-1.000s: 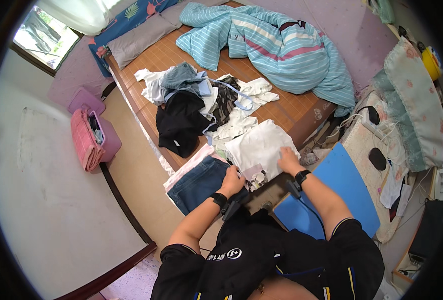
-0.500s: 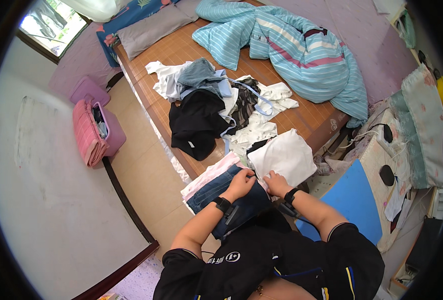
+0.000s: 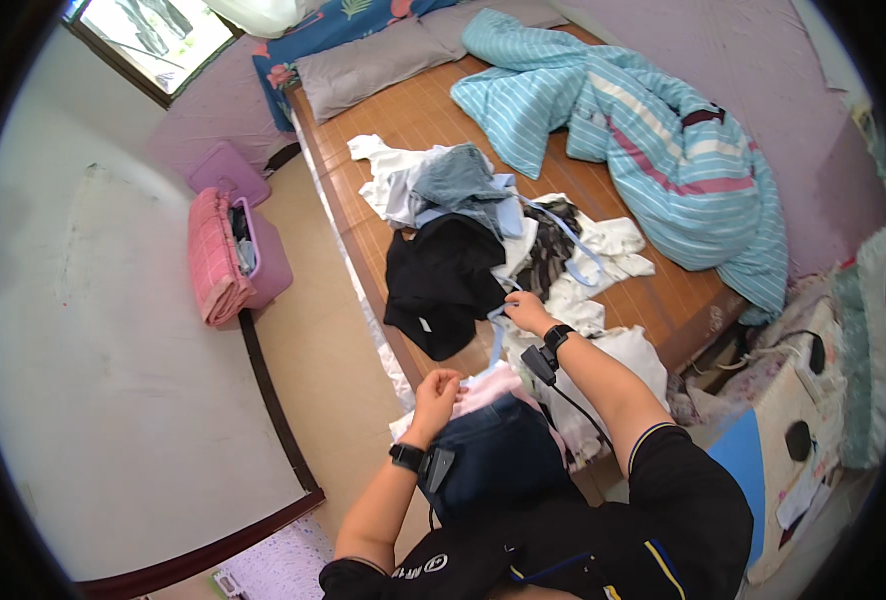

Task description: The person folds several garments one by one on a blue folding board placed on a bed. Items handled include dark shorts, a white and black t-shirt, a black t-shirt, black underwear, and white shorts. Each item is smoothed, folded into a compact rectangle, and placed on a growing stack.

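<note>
My right hand (image 3: 530, 313) pinches a light blue fabric strap (image 3: 496, 345) at the edge of a heap of clothes. Lower and to the left, my left hand (image 3: 436, 405) has its fingertips closed at the strap's lower end, above a pale pink garment (image 3: 488, 388). Folded dark blue jeans (image 3: 493, 450) lie over the pink one, close to my body. Beside my right hand is a black garment (image 3: 441, 285). The heap also holds a grey-blue garment (image 3: 458, 185), a camouflage-patterned piece (image 3: 551, 250) and white clothes. My right forearm partly covers a white garment (image 3: 643, 360).
The bed mat (image 3: 348, 110) carries a striped blue quilt (image 3: 653, 150) at the right and a grey pillow (image 3: 363, 72) at the far end. On the floor to the left stands a purple bin (image 3: 271, 262) with a pink folded blanket (image 3: 218, 265). A cluttered table (image 3: 813, 400) is at right.
Both hands have left the folded jeans and white garment; the right has reached forward to the heap, the left has moved to the pink garment's edge. The light blue strap now runs between them.
</note>
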A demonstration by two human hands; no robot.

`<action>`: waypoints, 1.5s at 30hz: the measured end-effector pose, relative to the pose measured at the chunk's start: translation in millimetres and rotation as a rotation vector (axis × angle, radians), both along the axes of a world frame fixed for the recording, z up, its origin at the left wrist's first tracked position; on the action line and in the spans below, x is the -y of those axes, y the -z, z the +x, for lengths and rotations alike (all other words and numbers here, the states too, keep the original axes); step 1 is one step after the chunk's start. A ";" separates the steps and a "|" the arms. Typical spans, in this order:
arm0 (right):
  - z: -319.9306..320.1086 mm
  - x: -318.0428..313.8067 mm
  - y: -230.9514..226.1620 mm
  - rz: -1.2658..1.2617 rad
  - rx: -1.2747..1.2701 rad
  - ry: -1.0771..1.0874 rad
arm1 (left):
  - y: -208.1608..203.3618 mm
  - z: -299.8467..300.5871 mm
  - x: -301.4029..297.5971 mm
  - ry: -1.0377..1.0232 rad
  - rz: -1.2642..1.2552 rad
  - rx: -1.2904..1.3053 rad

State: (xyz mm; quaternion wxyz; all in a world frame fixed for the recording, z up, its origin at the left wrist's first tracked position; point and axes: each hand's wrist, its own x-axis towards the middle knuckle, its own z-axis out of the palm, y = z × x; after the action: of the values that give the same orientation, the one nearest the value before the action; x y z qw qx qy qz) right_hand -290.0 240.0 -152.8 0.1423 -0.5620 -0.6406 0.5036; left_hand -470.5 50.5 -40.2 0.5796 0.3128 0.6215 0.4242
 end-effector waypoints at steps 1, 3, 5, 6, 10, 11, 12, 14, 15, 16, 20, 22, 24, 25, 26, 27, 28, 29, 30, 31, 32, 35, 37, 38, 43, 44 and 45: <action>-10.1 -8.7 12.9 0.011 -0.021 0.021 | 2.4 -7.4 5.0 -0.020 -0.034 -0.022; -26.0 -32.5 37.2 0.120 0.015 0.020 | 4.4 -16.3 8.1 -0.064 -0.045 -0.055; -39.6 -49.4 77.0 0.177 -0.024 0.118 | 9.6 -23.6 13.9 -0.094 -0.062 -0.064; -41.9 -58.0 92.6 0.144 -0.010 0.139 | 10.0 -24.9 16.1 -0.095 -0.080 -0.076; -52.8 -94.0 108.3 -0.101 -0.051 0.199 | 13.5 -27.8 20.8 -0.093 -0.112 -0.123; -53.2 -98.8 99.2 -0.170 -0.145 0.202 | 15.6 -26.7 21.9 -0.100 -0.119 -0.122; -57.6 -100.5 90.1 -0.219 -0.223 0.227 | 16.9 -27.4 21.9 -0.103 -0.131 -0.124; -59.8 -95.4 89.6 -0.175 -0.335 0.166 | 15.8 -22.7 19.6 -0.105 -0.148 -0.110; -62.0 -88.5 89.3 -0.153 -0.391 0.136 | 15.3 -21.6 19.9 -0.104 -0.156 -0.104; -64.4 -76.3 85.8 -0.013 -0.493 0.155 | 13.9 -19.6 18.0 -0.088 -0.143 -0.094; -51.8 -31.9 -15.6 0.045 -0.612 0.099 | 6.7 -13.7 7.3 -0.048 -0.037 -0.169; -39.0 -15.2 -55.7 0.069 -0.669 0.093 | -1.7 -11.8 -1.5 -0.040 0.024 -0.200; -24.2 -1.1 -95.7 0.045 -0.697 0.078 | -24.9 -2.2 -12.0 -0.049 0.088 -0.240; -15.5 6.2 -119.4 0.049 -0.735 0.076 | -30.1 -2.2 -15.2 0.007 0.185 -0.365; -5.8 14.2 -147.2 0.061 -0.742 0.067 | -37.6 -0.7 -18.5 0.022 0.191 -0.380; 3.3 20.3 -171.4 0.078 -0.749 0.059 | -45.2 1.9 -22.4 0.037 0.201 -0.395; 11.1 24.9 -185.2 0.138 -0.767 0.062 | -47.1 4.4 -26.1 0.041 0.250 -0.404; 18.7 32.0 -212.7 0.230 -0.771 0.058 | -48.6 6.4 -28.1 0.042 0.295 -0.410; 25.6 38.8 -232.6 0.250 -0.788 0.070 | -53.7 8.5 -28.8 0.070 0.275 -0.423; 32.5 43.7 -252.8 0.279 -0.809 0.080 | -60.2 13.0 -30.0 0.079 0.323 -0.425; 39.8 50.0 -271.3 0.313 -0.834 0.085 | -68.1 17.5 -29.9 0.110 0.348 -0.446; 62.3 76.8 -336.7 0.450 -0.878 0.085 | -97.3 32.3 -28.8 0.224 0.333 -0.410; 80.9 99.7 -381.3 0.596 -0.909 0.074 | -97.2 45.1 -30.7 0.209 0.521 -0.425; 91.7 114.1 -400.3 0.598 -0.942 0.095 | -104.2 53.5 -30.7 0.251 0.485 -0.408; 142.2 198.6 -484.2 0.889 -1.008 0.080 | -124.9 117.3 -31.0 0.495 0.741 -0.418; 152.2 214.4 -490.1 0.952 -0.999 0.092 | -126.7 134.2 -30.1 0.553 0.807 -0.381; 161.6 228.1 -494.0 0.972 -0.991 0.110 | -128.7 152.4 -29.3 0.611 0.873 -0.341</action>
State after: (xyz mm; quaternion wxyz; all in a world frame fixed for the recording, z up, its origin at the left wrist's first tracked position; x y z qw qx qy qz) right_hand -128.3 11.9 341.2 0.6788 -0.1702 -0.6235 0.3487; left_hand -318.0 79.8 88.6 0.3844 0.7538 0.3542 0.3982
